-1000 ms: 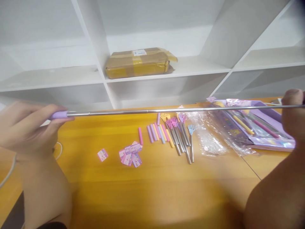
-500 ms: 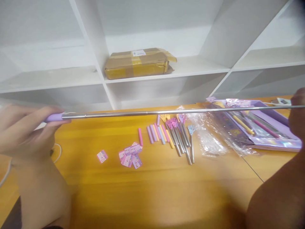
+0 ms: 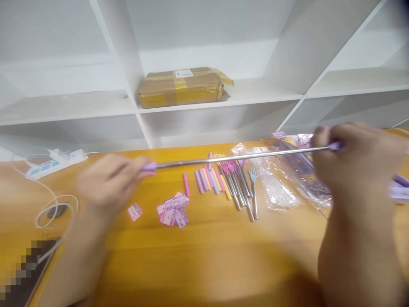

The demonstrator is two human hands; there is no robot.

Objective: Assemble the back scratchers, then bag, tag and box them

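A telescopic back scratcher (image 3: 204, 160) is stretched level above the table between my hands. My left hand (image 3: 111, 179) is closed on its purple grip. My right hand (image 3: 361, 149) wraps the opposite end, where a bit of purple shows; the rest of that end is hidden in the fist. Beneath the rod lie several more back scratchers (image 3: 238, 183) with yellow, pink, purple and blue claw heads. Coloured grip sleeves (image 3: 207, 180) lie in a row beside them, with a pink sleeve (image 3: 186, 184) a little apart. Small printed cards (image 3: 172, 209) form a pile to the left.
Crumpled clear plastic bags (image 3: 281, 192) and a purple box (image 3: 399, 194) sit on the right, partly behind my right arm. On the left are a power strip (image 3: 57, 164), white cables and a dark device (image 3: 28, 268). A taped carton (image 3: 182, 88) rests on the white shelf.
My hands have come closer together, and the rod between them is much shorter. The right hand moved left and the left hand moved right, both still gripping the back scratcher.
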